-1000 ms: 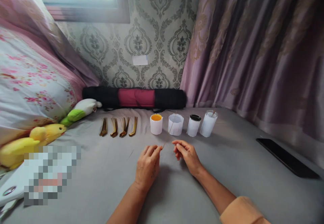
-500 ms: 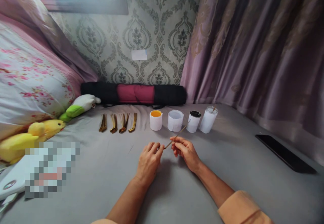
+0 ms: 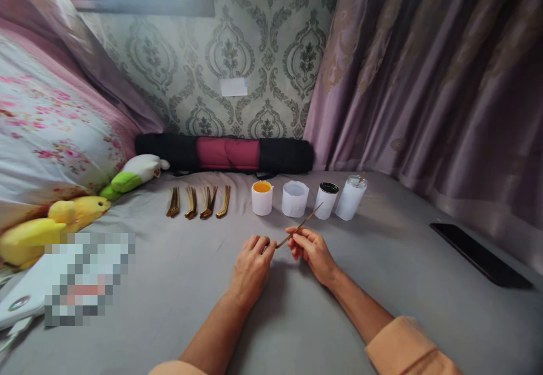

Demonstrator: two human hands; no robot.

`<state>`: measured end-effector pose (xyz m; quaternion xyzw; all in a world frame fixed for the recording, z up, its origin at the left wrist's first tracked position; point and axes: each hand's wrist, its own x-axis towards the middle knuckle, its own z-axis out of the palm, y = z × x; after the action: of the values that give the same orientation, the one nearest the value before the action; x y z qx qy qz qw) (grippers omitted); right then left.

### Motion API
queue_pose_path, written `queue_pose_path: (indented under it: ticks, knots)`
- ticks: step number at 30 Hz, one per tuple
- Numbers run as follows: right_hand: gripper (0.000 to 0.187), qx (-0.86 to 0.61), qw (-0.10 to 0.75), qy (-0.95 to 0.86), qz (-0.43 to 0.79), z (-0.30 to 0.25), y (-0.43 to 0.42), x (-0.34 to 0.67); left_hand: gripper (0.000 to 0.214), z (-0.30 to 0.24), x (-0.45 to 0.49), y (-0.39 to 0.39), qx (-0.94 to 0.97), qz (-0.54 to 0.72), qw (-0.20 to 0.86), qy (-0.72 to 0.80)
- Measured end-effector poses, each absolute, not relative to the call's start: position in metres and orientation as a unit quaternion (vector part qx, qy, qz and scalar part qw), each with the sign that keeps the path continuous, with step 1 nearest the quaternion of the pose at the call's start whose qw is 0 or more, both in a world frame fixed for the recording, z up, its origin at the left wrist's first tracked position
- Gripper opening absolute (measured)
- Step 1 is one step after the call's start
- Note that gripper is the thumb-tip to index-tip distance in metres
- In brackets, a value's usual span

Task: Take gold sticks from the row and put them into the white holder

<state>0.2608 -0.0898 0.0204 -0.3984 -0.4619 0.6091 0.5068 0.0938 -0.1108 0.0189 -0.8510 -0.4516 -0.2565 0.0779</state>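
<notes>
A thin golden-brown strip [image 3: 309,217] slants up and to the right between my two hands, above the grey sheet. My left hand [image 3: 251,270] pinches its lower end, and the other fingers curl inward. Higher up, my right hand [image 3: 313,254] grips the strip between thumb and fingers. The strip's free tip passes in front of a white-wrapped can with a dark opening [image 3: 326,205]. Beyond my hands stand a white-wrapped cup with orange inside [image 3: 262,202] and a wide white-wrapped cup [image 3: 294,202].
Several bundles of bent golden strips [image 3: 190,204] lie in a row to the left. A white-wrapped glass jar [image 3: 351,199] stands furthest right among the containers. A black phone-like slab [image 3: 479,253] lies right; plush toys [image 3: 63,225] line the left; a black-and-red roll [image 3: 227,154] lies against the wall.
The camera view has tipped down slightly, so the background sits a little higher. Both hands keep nearly the same hold on the strip.
</notes>
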Motion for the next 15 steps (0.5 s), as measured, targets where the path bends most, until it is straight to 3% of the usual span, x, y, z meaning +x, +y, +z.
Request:
queue_pose_path:
  ticks: [9, 15]
  knots:
    - [0.032, -0.400, 0.514, -0.458, 0.605, 0.0206, -0.0891, 0.2592, 0.030, 0.0160, 0.0943, -0.1098, -0.841, -0.274, 0.044, -0.464]
    - [0.033, -0.417, 0.516, -0.455, 0.595, 0.0187, -0.0883, 0.2592, 0.028, 0.0096, 0.0956, -0.1066, -0.804, -0.355, -0.045, -0.475]
